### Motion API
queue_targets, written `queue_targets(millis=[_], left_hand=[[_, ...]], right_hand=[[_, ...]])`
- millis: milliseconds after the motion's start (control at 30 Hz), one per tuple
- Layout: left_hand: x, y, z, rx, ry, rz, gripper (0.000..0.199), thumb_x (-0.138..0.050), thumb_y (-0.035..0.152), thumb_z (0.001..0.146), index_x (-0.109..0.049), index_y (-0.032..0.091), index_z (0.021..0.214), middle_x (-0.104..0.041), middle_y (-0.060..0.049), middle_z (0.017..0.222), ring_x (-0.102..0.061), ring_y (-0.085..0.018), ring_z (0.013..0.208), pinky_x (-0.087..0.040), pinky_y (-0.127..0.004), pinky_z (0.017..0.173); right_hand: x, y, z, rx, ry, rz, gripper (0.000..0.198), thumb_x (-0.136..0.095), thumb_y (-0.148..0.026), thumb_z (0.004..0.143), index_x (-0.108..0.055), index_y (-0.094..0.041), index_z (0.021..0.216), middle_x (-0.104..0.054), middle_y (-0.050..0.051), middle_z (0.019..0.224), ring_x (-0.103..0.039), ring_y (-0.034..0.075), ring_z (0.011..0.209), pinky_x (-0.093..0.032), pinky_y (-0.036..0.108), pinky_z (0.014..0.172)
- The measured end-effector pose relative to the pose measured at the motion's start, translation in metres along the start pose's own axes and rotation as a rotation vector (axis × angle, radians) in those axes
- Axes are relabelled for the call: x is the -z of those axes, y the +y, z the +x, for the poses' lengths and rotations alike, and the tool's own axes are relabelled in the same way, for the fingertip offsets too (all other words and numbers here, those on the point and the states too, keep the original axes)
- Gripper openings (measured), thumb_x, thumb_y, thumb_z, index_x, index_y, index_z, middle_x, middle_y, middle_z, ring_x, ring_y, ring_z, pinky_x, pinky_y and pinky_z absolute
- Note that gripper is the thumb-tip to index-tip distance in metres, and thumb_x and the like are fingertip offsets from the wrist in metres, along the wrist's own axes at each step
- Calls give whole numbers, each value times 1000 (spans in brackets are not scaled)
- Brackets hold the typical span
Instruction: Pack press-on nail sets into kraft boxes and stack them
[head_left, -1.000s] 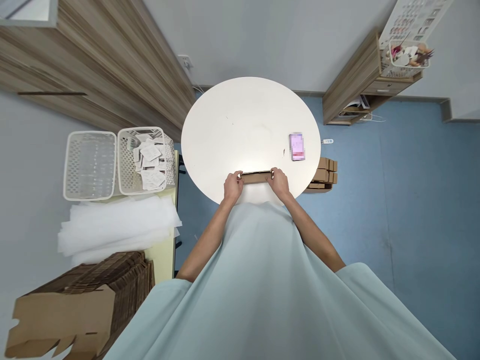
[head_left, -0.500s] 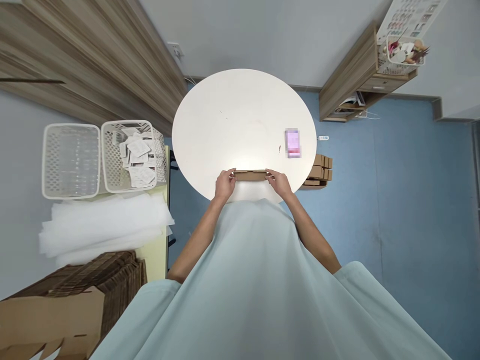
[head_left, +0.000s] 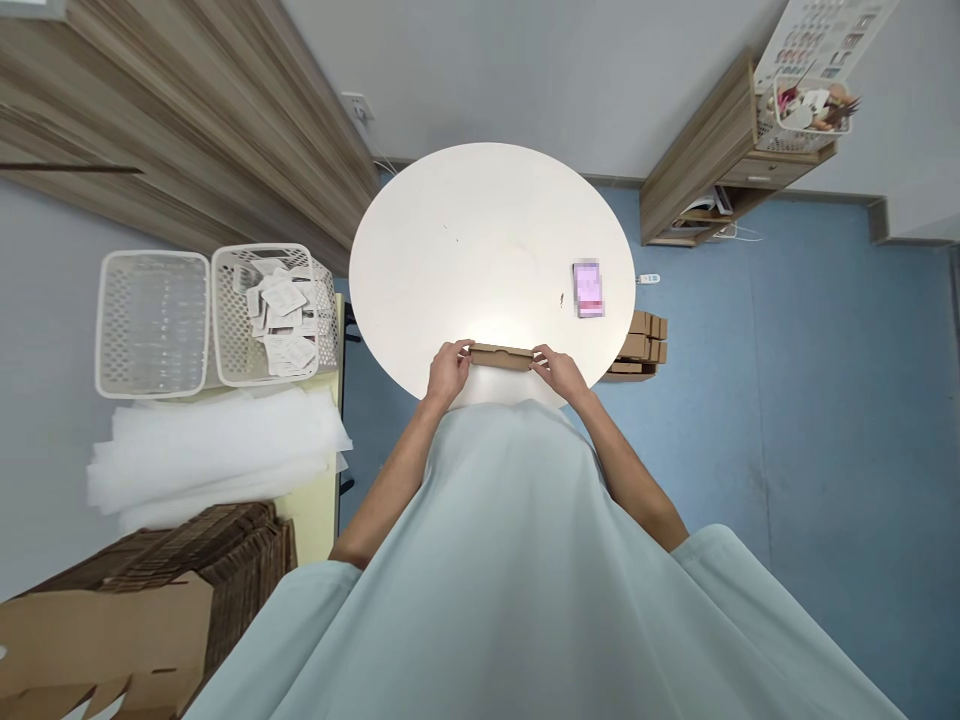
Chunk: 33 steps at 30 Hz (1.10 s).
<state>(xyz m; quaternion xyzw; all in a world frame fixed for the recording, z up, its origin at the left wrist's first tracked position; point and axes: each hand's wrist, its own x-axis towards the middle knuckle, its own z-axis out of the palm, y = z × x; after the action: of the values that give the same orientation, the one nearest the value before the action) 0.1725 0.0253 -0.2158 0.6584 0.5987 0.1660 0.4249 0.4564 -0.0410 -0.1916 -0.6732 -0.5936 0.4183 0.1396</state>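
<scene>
A small brown cardboard box (head_left: 501,357), long and narrow, is held at the near edge of the round white table (head_left: 480,230). My left hand (head_left: 449,370) grips its left end, fingers and thumb closed around the corner. At the opposite end, my right hand (head_left: 559,372) pinches the right corner in the same way. A notch shows midway along the box's upper edge. What is inside the box cannot be seen.
A phone with a blurred screen (head_left: 588,289) lies on the table's right side. Several brown boxes (head_left: 637,345) are stacked low beyond it. To the left are a basket of white packets (head_left: 276,300), a basket of clear items (head_left: 154,325), white sheets (head_left: 217,450) and flattened cardboard (head_left: 240,550).
The box has tilted slightly, its right end now a little lower, and its upper flap looks more closed. Both hands keep hold of its ends. The whole view has shifted slightly.
</scene>
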Motion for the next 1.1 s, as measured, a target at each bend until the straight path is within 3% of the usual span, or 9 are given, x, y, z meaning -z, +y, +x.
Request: queue_targets(millis=[233,400,533,700,800,933,1100], left_hand=[[3,0,-3,2,-28,-27,41,-60,16,95,-74,24,133,-67,-9,119,-74,-23,99,-60,-40,102],[4,5,-11,9,-9,-98,40,-72,37,97,-73,22,133,-68,-10,121,-74,-22,99,-62,-38,99],[4,4,-14,8,6,-99,35,-59,47,105,-77,23,124,-72,-10,116,-73,-21,95,-60,-37,95],[-1,-5,-11,101,-34,-229,52,-66,52,98,-69,22,141,-75,-6,107,-74,-20,88,-59,-36,92],[-4,-11,-10,124,-85,-310,60,-70,59,94,-69,20,140,-74,-6,101,-74,-20,86,-61,-36,89],[-9,-20,-11,147,-156,-341,66,-72,67,88,-70,22,136,-72,-4,91,-73,-21,84,-61,-36,84],[-16,-31,-15,185,-128,-320,68,-75,66,84,-69,22,135,-71,-2,89,-72,-19,82,-59,-34,84]], right_hand=[[-5,3,-2,22,32,28,28,-68,-28,100,-65,-29,128,-79,4,123,-78,21,94,-58,36,92],[-7,6,-6,-9,83,154,33,-70,-46,100,-69,-29,128,-79,4,121,-78,19,91,-59,34,90],[-13,13,-7,-54,125,296,35,-64,-54,101,-73,-27,122,-80,3,110,-77,18,88,-61,32,86],[-15,18,-5,-130,115,484,43,-71,-51,95,-72,-25,129,-79,6,113,-78,18,85,-65,33,80],[-14,20,-4,-166,98,529,46,-72,-48,95,-71,-24,134,-79,7,115,-79,19,85,-66,34,81],[-17,26,-2,-161,65,496,45,-74,-42,95,-71,-24,137,-79,4,107,-79,18,82,-65,33,84],[-22,32,-3,-192,30,411,49,-72,-40,98,-67,-23,144,-79,1,100,-79,17,80,-62,31,86]])
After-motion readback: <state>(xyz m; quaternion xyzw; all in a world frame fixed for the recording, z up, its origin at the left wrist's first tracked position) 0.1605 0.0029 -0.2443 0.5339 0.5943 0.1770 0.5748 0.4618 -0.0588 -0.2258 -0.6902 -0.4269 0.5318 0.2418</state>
